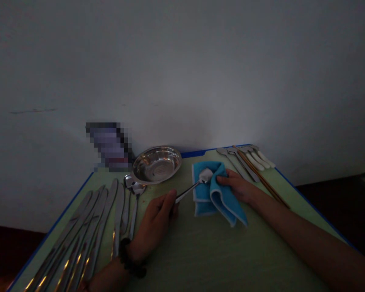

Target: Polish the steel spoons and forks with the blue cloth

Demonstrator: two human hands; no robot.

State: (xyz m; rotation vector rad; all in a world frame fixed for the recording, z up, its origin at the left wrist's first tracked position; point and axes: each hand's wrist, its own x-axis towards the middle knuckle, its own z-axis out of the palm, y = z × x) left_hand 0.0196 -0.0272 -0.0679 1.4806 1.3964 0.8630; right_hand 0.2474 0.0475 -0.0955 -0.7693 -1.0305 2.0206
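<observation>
My left hand (pixel 159 217), with a dark beaded bracelet on its wrist, is closed around the handle of a metal spoon (pixel 187 193). The spoon points up and to the right, and its bowl rests against a folded blue cloth (pixel 207 190). My right hand (pixel 235 184) grips that cloth from the right, thumb on top, with one flap folded beside the spoon's bowl. Both hands are above the middle of the table. Left of my left hand lie another spoon (pixel 134 215) and several table knives (pixel 91 227).
A shiny metal bowl (pixel 156 165) stands at the back, near a blurred-out phone-like object (pixel 109 146) leaning on the wall. At the back right lie several spoons (pixel 234 162), chopsticks (pixel 263 178) and white-handled utensils (pixel 258 159). The green table (pixel 225 255) has blue edges.
</observation>
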